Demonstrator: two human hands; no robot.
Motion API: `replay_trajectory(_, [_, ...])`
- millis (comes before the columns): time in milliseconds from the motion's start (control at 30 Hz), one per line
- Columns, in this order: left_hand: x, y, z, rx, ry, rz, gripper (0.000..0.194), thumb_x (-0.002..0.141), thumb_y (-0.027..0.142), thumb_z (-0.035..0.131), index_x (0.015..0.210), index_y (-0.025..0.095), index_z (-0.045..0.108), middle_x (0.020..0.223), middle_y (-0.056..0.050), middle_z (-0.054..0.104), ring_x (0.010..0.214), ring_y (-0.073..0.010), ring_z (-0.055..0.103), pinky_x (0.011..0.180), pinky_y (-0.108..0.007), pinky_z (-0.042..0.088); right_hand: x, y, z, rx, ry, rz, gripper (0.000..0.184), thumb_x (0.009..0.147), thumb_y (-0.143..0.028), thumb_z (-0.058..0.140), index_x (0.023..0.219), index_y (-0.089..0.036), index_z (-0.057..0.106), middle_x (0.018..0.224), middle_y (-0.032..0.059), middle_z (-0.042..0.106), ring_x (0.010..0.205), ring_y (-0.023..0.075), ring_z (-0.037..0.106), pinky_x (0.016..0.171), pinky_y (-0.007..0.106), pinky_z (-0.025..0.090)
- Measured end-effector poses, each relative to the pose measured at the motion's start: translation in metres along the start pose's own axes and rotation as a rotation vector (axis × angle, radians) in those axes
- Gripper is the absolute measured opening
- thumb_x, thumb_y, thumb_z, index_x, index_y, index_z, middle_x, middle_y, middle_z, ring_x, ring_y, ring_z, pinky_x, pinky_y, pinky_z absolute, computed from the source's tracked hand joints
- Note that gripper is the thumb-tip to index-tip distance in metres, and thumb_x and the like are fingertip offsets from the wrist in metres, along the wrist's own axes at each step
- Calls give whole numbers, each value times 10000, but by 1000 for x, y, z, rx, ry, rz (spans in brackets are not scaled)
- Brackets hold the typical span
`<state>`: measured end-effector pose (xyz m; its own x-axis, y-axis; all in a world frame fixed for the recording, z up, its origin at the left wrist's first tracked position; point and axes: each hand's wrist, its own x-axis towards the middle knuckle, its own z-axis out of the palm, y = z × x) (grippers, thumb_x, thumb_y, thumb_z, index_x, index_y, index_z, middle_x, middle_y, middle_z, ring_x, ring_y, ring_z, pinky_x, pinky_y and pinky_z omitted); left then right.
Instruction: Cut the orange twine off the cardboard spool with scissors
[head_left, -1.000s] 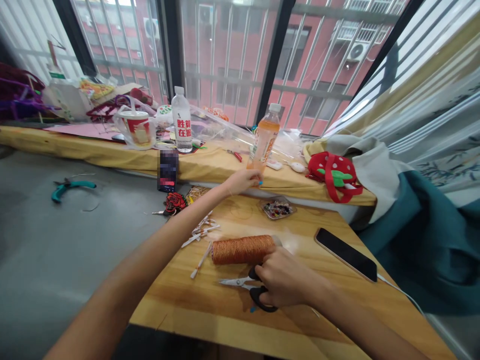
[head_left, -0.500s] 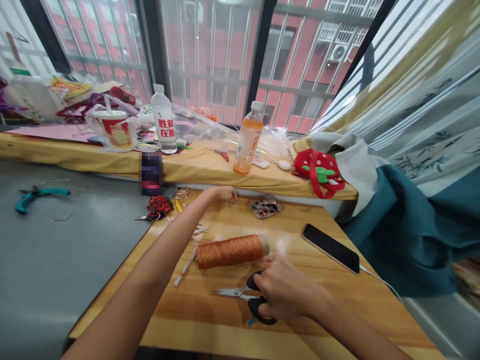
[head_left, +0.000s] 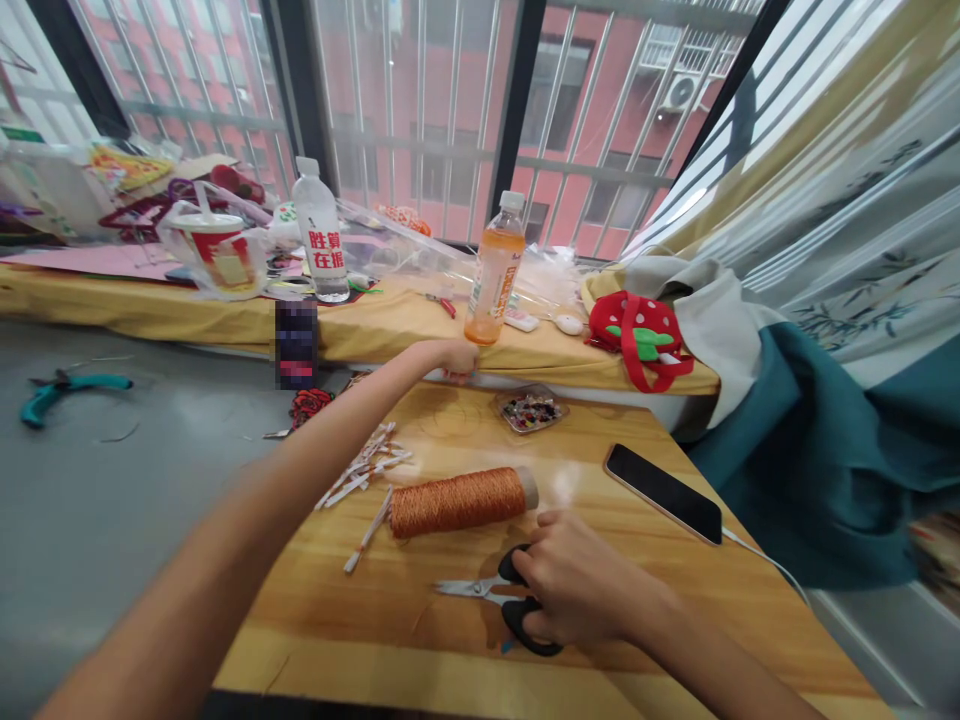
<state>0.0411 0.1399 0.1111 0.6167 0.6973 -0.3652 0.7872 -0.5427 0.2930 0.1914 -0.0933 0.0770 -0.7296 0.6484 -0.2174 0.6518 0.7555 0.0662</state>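
My right hand (head_left: 574, 580) is closed on the black handles of a pair of scissors (head_left: 471, 588), whose blades point left, slightly parted, low over the wooden tabletop. Just beyond them lies a spool of orange-brown thread (head_left: 457, 502), its cardboard core showing at the right end. My left hand (head_left: 456, 358) is stretched far forward to the table's back edge, fingers curled; what they hold, if anything, is too small to make out. It is nearest to a clear box of mixed beads (head_left: 531, 408). Several white strips with orange bands (head_left: 371, 462) lie left of the spool.
A phone (head_left: 664, 492) with a white cable lies at the right. On the cloth-covered ledge stand an orange drink bottle (head_left: 495, 270), a water bottle (head_left: 321, 235), a lidded cup (head_left: 217, 255) and a red strawberry-patterned bag (head_left: 637, 335). Teal pliers (head_left: 71, 388) rest on the grey surface.
My left hand has moved slightly farther forward, and its forearm has swung left, uncovering more of the white strips. My right hand and the scissors have barely moved.
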Motion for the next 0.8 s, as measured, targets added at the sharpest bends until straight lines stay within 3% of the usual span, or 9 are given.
replay_trajectory(133, [-61, 23, 15, 95, 328, 121, 241, 742, 139, 401, 909, 135, 575, 932, -108, 589, 869, -209, 506, 790, -324, 380, -8, 2, 7, 36, -37, 10, 226, 612, -309, 491, 650, -138, 633, 576, 76, 640, 514, 187, 557, 553, 297, 353])
replay_trajectory(200, [-102, 32, 39, 279, 547, 344, 231, 795, 150, 362, 937, 149, 544, 963, -104, 564, 901, -214, 484, 806, -344, 368, -13, 4, 11, 67, -13, -11, 202, 612, -319, 507, 635, -151, 616, 575, 58, 626, 525, 180, 545, 556, 295, 354])
replay_trajectory(267, [-140, 37, 70, 351, 611, 447, 216, 837, 182, 330, 927, 149, 524, 930, -92, 563, 869, -201, 486, 780, -336, 384, -18, 10, 14, 96, 58, -38, 195, 611, -345, 530, 611, -161, 594, 579, 49, 605, 550, 181, 532, 548, 293, 354])
replay_trajectory(367, [-179, 30, 115, 278, 640, 378, 178, 850, 202, 335, 927, 145, 485, 962, -89, 541, 897, -190, 482, 791, -340, 398, -22, 24, 17, 166, 273, -9, 293, 626, -441, 561, 642, -149, 578, 618, 69, 575, 608, 198, 523, 551, 301, 372])
replay_trajectory(467, [-192, 14, 148, 196, 600, 341, 196, 829, 241, 401, 992, 144, 449, 1037, -98, 509, 973, -202, 460, 833, -359, 398, -18, 41, 25, 335, 513, 16, 421, 646, -484, 580, 856, -120, 564, 828, 127, 583, 817, 242, 531, 686, 332, 418])
replay_trajectory(533, [-192, 6, 161, 186, 566, 348, 285, 806, 278, 449, 1059, 150, 421, 1112, -105, 474, 1043, -221, 425, 869, -375, 387, -12, 50, 33, 451, 585, 4, 465, 653, -446, 603, 989, -138, 511, 1019, 148, 543, 1015, 266, 467, 827, 359, 393])
replay_trajectory(667, [-183, -4, 172, 206, 594, 341, 293, 823, 219, 416, 1108, 156, 395, 1171, -109, 435, 1101, -219, 392, 895, -365, 381, 3, 57, 47, 636, 572, 31, 525, 663, -345, 627, 1117, -197, 409, 1180, 125, 461, 1171, 252, 348, 946, 395, 316])
replay_trajectory(800, [-177, -6, 170, 216, 607, 321, 256, 834, 188, 383, 1087, 159, 406, 1151, -112, 449, 1051, -210, 444, 846, -358, 417, 13, 57, 50, 715, 585, 64, 503, 675, -284, 613, 1125, -206, 402, 1175, 111, 458, 1143, 235, 384, 948, 393, 316])
